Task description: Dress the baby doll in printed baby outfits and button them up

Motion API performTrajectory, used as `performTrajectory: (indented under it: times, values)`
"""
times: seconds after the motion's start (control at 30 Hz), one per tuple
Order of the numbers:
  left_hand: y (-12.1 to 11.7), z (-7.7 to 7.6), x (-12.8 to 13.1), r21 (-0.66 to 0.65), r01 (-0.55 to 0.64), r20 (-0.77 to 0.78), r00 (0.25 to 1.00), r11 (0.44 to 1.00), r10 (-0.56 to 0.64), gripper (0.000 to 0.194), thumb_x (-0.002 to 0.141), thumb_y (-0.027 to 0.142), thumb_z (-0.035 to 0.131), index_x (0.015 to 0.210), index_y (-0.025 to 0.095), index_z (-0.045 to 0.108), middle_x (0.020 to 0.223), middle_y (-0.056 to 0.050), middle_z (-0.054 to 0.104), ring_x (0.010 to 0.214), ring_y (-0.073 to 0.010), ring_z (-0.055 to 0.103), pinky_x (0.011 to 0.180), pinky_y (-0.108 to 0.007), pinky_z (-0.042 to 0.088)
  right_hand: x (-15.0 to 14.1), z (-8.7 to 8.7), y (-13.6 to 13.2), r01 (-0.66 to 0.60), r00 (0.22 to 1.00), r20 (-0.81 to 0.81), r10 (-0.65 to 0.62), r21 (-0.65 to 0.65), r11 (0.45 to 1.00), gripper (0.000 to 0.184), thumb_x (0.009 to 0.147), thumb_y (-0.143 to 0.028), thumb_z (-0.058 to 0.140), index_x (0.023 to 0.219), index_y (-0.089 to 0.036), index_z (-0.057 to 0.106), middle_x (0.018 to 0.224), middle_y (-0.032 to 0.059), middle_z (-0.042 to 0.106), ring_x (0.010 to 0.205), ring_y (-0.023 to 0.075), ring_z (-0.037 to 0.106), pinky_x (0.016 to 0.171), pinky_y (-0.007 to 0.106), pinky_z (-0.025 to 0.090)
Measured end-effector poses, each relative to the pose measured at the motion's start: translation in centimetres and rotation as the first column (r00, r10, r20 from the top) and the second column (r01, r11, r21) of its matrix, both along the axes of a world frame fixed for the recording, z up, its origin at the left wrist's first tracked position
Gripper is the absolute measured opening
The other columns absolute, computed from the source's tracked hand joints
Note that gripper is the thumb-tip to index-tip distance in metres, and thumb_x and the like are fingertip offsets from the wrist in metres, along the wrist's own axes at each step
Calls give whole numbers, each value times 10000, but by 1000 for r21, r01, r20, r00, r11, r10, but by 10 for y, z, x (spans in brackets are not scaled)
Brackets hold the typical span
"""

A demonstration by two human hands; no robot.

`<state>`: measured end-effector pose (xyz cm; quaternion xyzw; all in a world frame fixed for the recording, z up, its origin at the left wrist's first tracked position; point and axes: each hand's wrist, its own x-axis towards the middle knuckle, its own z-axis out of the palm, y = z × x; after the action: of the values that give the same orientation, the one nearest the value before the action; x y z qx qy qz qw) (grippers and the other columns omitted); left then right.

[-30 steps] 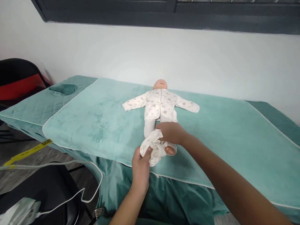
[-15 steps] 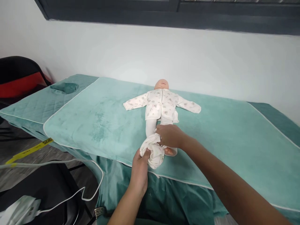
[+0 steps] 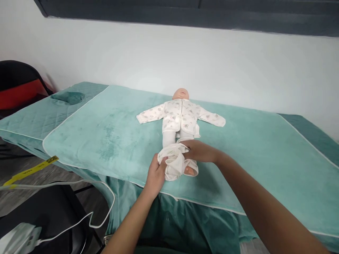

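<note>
A baby doll lies on its back in a white printed jacket, arms spread to both sides. White baby trousers are bunched around its lower legs, hiding the foot on the left. The other foot shows at the opening of the right trouser leg. My left hand is closed on the bunched cloth, thumb on top. Closed on the upper edge of the trousers is my right hand, its fingertips partly hidden by the fabric and the leg.
The doll rests on a green padded bed set against a white wall. On the left are a black chair with a white device and cable, a yellow strap, and another black-and-red chair.
Both hands have shifted the bunched trousers slightly upward along the doll's legs. My left hand has moved up with the cloth, and the view has moved a little.
</note>
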<state>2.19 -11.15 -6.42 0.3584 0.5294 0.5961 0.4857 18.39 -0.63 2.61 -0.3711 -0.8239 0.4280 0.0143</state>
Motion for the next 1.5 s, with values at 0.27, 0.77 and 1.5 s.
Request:
performTrajectory:
  times: [0.27, 0.77, 1.5]
  values:
    - [20, -5, -9, 83, 36, -68, 997, 996, -30, 260, 845, 356, 624, 1019, 163, 613, 989, -48, 669, 920, -183, 588, 828, -263, 436, 12, -5, 6, -13, 987, -160, -23, -222, 975, 355, 729, -322, 726, 1049, -206, 625, 1059, 17, 673, 989, 237, 607, 771, 302, 475]
    - [41, 2, -38, 22, 232, -335, 918, 972, -211, 91, 690, 182, 594, 711, 170, 507, 647, 49, 487, 639, -111, 436, 580, -210, 349, -6, -25, -6, 91, 993, 35, -109, 330, 939, 159, 735, -278, 647, 773, -204, 512, 855, 27, 672, 773, 190, 582, 666, 276, 378]
    - [32, 12, -38, -97, 91, -41, 995, 991, -95, 336, 794, 207, 608, 1116, 173, 517, 1037, -62, 648, 927, -182, 631, 803, -298, 513, -28, -40, -29, 362, 865, 98, -493, 558, 746, 47, 737, -184, 458, 760, -219, 438, 725, 22, 612, 632, 165, 478, 572, 276, 223]
